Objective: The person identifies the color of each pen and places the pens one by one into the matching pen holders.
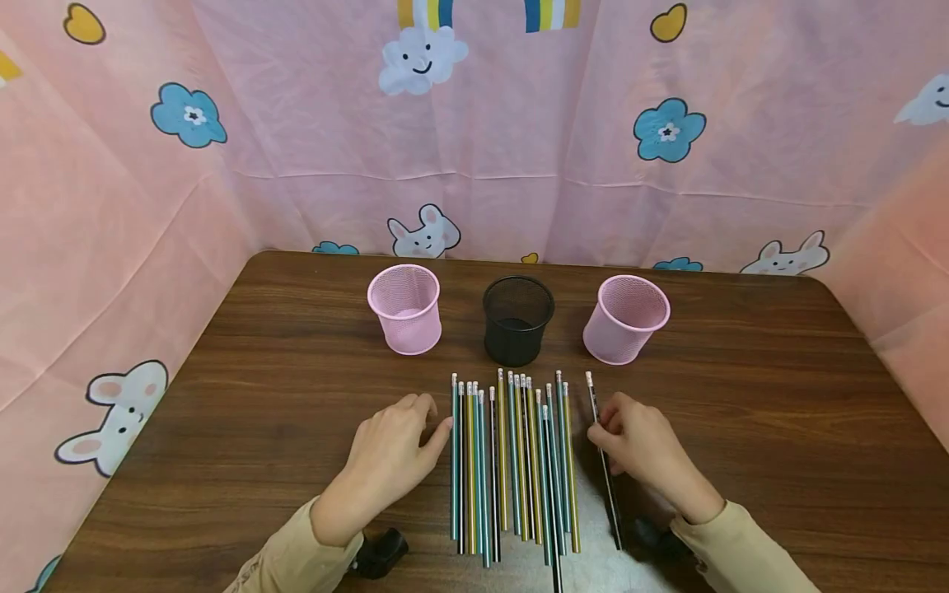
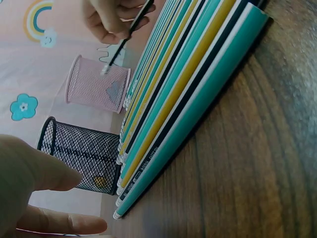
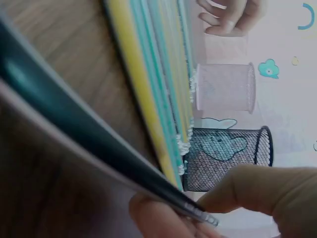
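My right hand (image 1: 643,436) pinches a black pencil (image 1: 604,469) between thumb and fingers, to the right of the row. In the right wrist view the black pencil (image 3: 99,134) runs slanting up to the fingertips. Side by side on the table lies a row of pencils (image 1: 511,469), teal, gold and black, their eraser ends pointing away from me. Just left of the row is my left hand (image 1: 393,445), its fingers loosely bent and holding nothing. Its thumb is close to the outermost teal pencil (image 2: 198,109); whether they touch I cannot tell.
Behind the pencils stand three mesh cups: a pink cup (image 1: 410,325) on the left, a black cup (image 1: 515,333) in the middle and another pink cup (image 1: 619,329) on the right. The brown table (image 1: 778,395) ends against a pink patterned cloth (image 1: 504,132).
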Tool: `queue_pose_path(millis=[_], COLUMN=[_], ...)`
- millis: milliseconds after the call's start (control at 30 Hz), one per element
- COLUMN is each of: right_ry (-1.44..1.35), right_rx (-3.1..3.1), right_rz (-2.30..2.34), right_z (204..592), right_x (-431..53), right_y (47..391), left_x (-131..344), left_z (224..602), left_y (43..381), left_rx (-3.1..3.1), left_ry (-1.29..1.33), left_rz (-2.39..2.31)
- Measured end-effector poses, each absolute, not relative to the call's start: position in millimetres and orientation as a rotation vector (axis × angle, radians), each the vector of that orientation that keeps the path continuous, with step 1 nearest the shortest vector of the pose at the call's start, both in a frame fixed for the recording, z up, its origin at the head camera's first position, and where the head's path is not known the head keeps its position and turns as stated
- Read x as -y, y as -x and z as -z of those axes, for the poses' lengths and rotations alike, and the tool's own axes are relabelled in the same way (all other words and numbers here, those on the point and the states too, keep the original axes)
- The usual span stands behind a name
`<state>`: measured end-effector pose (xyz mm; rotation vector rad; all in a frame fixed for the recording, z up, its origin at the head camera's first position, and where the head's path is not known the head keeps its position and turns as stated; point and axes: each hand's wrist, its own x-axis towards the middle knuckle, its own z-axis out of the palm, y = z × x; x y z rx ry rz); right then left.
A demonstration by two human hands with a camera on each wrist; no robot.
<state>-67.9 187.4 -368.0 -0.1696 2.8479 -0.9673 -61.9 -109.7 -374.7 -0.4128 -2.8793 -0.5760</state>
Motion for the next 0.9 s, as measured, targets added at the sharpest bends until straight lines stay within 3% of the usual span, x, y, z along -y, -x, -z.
queue_pose_path(millis=[900], right_ry=[0.056], right_rx=[-2.833], right_rz=[1.984], right_z=[341.3], right_x=[-198.3], right_y=[83.8], left_x=[110.5], left_z=[377.5], left_y=[60.3], left_rx=[2.881], left_ry=[0.422], left_rz=[0.581])
